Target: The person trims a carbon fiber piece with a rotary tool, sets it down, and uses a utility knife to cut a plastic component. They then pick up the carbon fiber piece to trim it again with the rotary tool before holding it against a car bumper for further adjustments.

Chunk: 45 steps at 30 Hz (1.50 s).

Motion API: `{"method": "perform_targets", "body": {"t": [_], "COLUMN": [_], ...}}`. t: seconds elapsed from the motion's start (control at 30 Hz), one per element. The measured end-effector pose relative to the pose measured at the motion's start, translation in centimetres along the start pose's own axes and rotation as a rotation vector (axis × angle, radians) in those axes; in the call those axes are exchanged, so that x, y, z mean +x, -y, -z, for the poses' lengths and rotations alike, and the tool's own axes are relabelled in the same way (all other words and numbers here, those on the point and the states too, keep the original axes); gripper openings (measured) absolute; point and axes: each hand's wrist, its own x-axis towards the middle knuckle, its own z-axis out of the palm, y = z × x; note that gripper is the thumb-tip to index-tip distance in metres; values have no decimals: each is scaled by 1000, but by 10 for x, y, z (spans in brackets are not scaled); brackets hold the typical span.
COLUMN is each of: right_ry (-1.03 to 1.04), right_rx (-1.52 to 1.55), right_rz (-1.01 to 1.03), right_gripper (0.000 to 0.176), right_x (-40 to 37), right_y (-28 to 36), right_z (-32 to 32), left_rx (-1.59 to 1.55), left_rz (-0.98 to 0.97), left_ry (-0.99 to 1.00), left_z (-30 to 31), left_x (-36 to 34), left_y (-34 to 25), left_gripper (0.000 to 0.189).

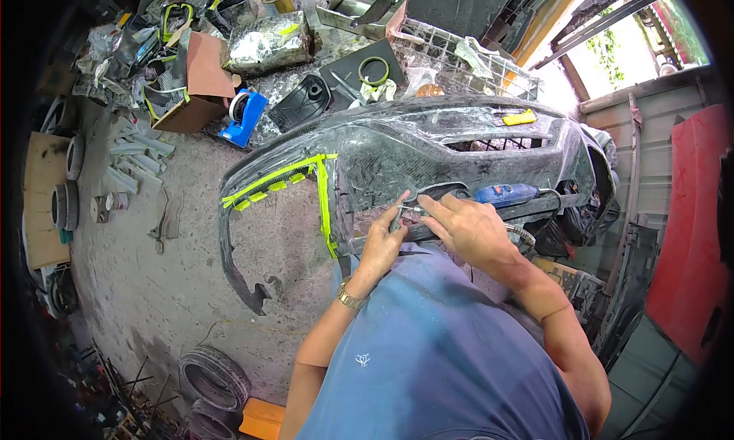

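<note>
A dark carbon-fibre bumper-like shell [390, 153] lies across in front of me, with yellow-green tape [324, 203] along its left opening. My left hand [382, 240], a watch [352, 295] on its wrist, has its fingers closed on a small grey metal piece [409, 208]. From the other side my right hand [468, 226] pinches at the same piece, fingertips close to the left ones. Its exact kind is too small to tell. Just beyond the right hand, a blue rotary tool [505, 194] rests on the shell, a cord at its right end.
Behind the shell stand a blue tape dispenser [245, 119], a cardboard box [206, 81], a tape roll [373, 71] and a metal tray [359, 12]. A yellow cutter [520, 118] lies on the shell. Tyres [214, 375] sit at lower left; a red panel [688, 233] is at right.
</note>
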Motion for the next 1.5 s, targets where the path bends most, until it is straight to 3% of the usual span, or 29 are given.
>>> {"method": "perform_targets", "body": {"t": [1.4,1.47,1.5], "right_ry": [-29,-13,-13], "right_rx": [31,5,5], "right_rz": [-9,-14,-13], "right_gripper": [31,31,31], "right_x": [-3,-2,-2], "right_y": [-2,-3,-3], "right_z": [-5,-5,-5], "left_rx": [-11,-59,-59], "left_rz": [-59,-154,-154], "left_ry": [-9,-60,-61], "left_z": [-2,-3,-3], "left_x": [2,7,6], "left_y": [7,18,16], "left_gripper": [66,27,27]}}
